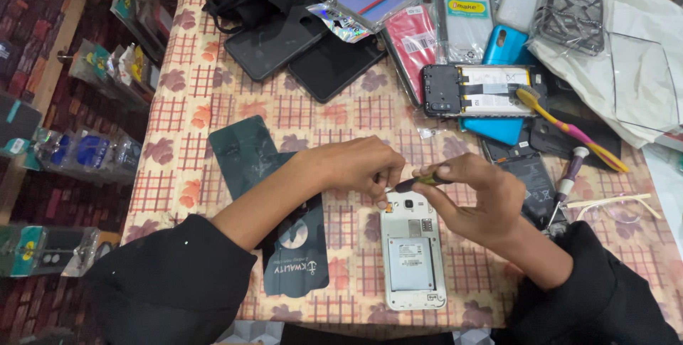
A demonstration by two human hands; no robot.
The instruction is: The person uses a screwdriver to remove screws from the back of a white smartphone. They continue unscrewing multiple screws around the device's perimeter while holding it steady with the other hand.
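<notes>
Two hands meet over the top edge of a white phone (413,251) lying back-up and coverless near the front of the desk (213,89), its battery bay showing. The left hand (363,163) pinches its fingers (384,183) down at the phone's upper left corner, closed on something too small for me to make out; the right hand (473,199) is wrapped around a slim screwdriver (420,181), tip aimed at that same corner. To do this well, I'd judge the tip should sit square in whatever it engages, with the left fingers steadying the phone so it doesn't skid on the cloth. The desk wears a checked, leaf-patterned cloth and is crowded: dark phone backs (245,153), a second opened phone (480,90) with a yellow toothbrush (569,128) across it, packaged cases, another screwdriver (569,174), spectacles (615,206). To the left, racks of packaged accessories (85,149) hang over a brick-patterned floor.
</notes>
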